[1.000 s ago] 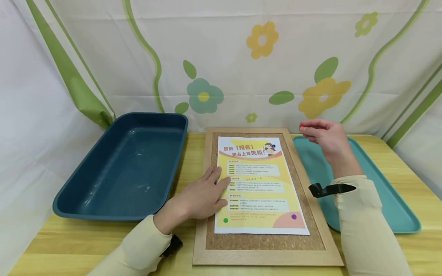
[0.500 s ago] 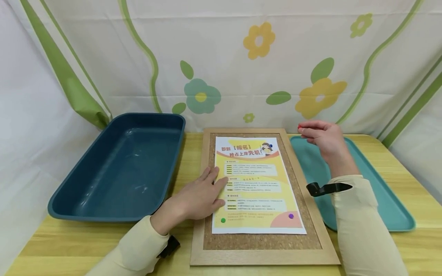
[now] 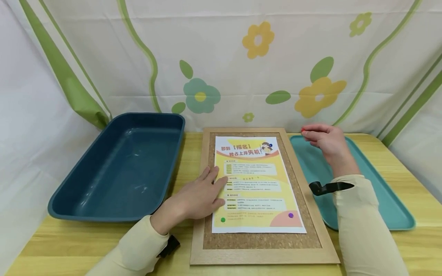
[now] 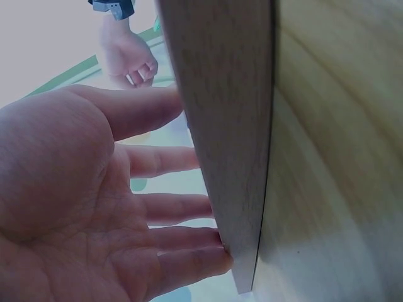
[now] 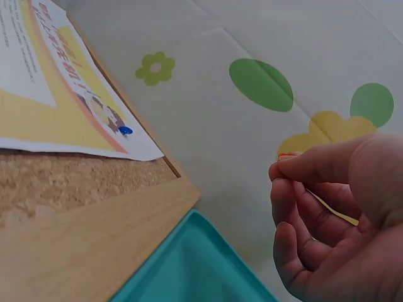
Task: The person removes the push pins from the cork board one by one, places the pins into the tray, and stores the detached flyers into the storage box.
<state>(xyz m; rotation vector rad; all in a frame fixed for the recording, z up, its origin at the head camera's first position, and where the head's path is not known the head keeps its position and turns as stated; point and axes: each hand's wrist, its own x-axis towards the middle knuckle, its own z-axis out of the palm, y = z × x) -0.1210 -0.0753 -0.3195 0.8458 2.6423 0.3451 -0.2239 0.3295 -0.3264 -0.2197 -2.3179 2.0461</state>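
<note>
A yellow poster (image 3: 257,184) lies on a cork board (image 3: 262,239) with a wooden frame. A green pin (image 3: 223,220), a purple pin (image 3: 291,215) and a blue pin (image 3: 271,145) (image 5: 125,130) sit in the poster. My left hand (image 3: 202,195) (image 4: 94,207) rests flat on the poster's left edge, fingers straight. My right hand (image 3: 322,138) (image 5: 327,220) hovers over the far end of the teal tray (image 3: 380,199), pinching a small red pin (image 3: 302,130) (image 5: 284,155) between thumb and forefinger.
A deep dark-blue bin (image 3: 121,168) stands left of the board. The teal tray (image 5: 189,264) lies right of it. A floral cloth (image 3: 241,57) hangs behind the wooden table (image 3: 51,245). Black straps sit on both wrists.
My right hand with the red pin has sunk slightly toward the teal tray. The left hand stays flat on the poster.
</note>
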